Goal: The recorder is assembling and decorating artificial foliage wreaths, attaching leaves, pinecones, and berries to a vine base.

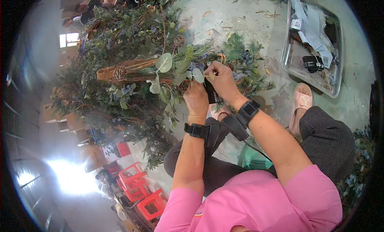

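An artificial greenery swag (176, 74) lies before me, with brown twigs, pine cones, round pale leaves and blue berries. Both hands meet at its middle. My left hand (196, 99) is closed at the stems, next to a pine cone (184, 85); what its fingers hold is hidden. Just to the right, my right hand (222, 81) pinches something small and pale by the leaves, too small to name. A black printed tag (213, 94) shows between the two hands, partly covered by them.
A big heap of similar greenery (108, 44) fills the left. At the upper right, a clear plastic bin (285, 52) holds papers and black tags. Red stools (152, 204) stand at lower left. A green stool (252, 157) is beneath me; other people (82, 16) are far left.
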{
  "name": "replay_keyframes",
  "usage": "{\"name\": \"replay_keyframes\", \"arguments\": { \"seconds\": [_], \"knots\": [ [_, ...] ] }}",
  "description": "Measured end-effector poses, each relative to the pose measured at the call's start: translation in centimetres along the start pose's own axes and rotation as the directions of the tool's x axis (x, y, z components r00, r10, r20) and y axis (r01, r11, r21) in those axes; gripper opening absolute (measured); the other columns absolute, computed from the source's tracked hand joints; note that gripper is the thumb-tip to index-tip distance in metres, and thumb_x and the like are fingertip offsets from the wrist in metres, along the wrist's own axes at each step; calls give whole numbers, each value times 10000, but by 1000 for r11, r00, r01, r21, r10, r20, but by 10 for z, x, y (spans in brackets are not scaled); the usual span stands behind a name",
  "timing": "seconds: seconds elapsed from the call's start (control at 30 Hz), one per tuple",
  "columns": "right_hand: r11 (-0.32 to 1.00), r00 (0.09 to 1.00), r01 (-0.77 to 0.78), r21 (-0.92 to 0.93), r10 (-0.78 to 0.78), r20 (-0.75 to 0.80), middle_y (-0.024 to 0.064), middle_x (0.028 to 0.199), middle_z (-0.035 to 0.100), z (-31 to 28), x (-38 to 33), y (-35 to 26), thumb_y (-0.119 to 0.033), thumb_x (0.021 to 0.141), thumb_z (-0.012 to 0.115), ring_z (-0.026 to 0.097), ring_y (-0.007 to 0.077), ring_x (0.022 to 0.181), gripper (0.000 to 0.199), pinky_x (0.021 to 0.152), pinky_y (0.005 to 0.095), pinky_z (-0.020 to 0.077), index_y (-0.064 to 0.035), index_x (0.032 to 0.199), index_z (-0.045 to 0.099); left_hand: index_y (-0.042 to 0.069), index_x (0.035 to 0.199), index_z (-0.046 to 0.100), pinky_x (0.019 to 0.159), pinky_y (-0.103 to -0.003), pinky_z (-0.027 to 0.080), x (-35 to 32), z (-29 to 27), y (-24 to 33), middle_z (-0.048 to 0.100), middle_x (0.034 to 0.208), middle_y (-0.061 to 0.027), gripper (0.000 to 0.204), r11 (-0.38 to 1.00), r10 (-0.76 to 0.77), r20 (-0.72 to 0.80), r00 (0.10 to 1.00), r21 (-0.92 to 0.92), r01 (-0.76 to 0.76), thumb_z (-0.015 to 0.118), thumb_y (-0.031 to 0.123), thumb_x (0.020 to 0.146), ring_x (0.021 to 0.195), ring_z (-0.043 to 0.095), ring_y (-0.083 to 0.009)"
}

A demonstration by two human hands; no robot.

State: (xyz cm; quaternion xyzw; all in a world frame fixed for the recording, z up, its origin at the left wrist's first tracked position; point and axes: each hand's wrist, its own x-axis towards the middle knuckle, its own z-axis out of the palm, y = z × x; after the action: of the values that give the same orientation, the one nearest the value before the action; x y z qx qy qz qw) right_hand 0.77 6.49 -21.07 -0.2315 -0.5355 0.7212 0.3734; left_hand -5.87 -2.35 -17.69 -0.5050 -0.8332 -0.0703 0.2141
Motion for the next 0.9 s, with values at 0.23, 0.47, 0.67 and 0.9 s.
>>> {"name": "replay_keyframes", "arguments": {
  "seconds": [0.23, 0.47, 0.67, 0.9],
  "knots": [
    [957, 992, -123, 262, 129, -4, -3, 674, 482, 4, 2, 2, 26, 744, 557, 441, 88, 663, 105, 636, 226, 386, -19, 720, 465, 10, 806, 557, 485, -354, 446, -2, -3, 3, 480, 660, -108, 121, 975, 33, 117, 993, 214, -58, 483, 94, 852, 589, 539, -276],
    [999, 993, 49, 16, -50, 106, 61, 662, 509, 0, 0, -6, 18, 740, 555, 450, 109, 639, 60, 623, 257, 398, 5, 765, 502, 20, 860, 562, 491, -349, 448, -3, -9, 5, 491, 700, -110, 118, 974, 120, 82, 989, 181, -134, 471, 95, 850, 611, 548, -265],
    [1000, 999, -2, -31, 3, 36, 144, 697, 559, 2, -2, -7, 7, 708, 581, 543, 244, 646, 87, 636, 298, 437, 3, 786, 543, 19, 918, 550, 557, -354, 471, -10, -10, -1, 523, 806, -119, 150, 969, 157, 94, 983, 177, -172, 503, 81, 790, 732, 564, -271],
    [696, 939, -336, 634, 303, 165, -5, 733, 516, 9, -3, -2, 47, 792, 496, 518, 97, 698, 77, 656, 241, 446, -6, 752, 536, 9, 901, 550, 524, -300, 487, -13, -12, -8, 575, 983, -111, 163, 904, 255, 109, 961, 325, -276, 535, 81, 756, 785, 600, -205]
  ]
}}
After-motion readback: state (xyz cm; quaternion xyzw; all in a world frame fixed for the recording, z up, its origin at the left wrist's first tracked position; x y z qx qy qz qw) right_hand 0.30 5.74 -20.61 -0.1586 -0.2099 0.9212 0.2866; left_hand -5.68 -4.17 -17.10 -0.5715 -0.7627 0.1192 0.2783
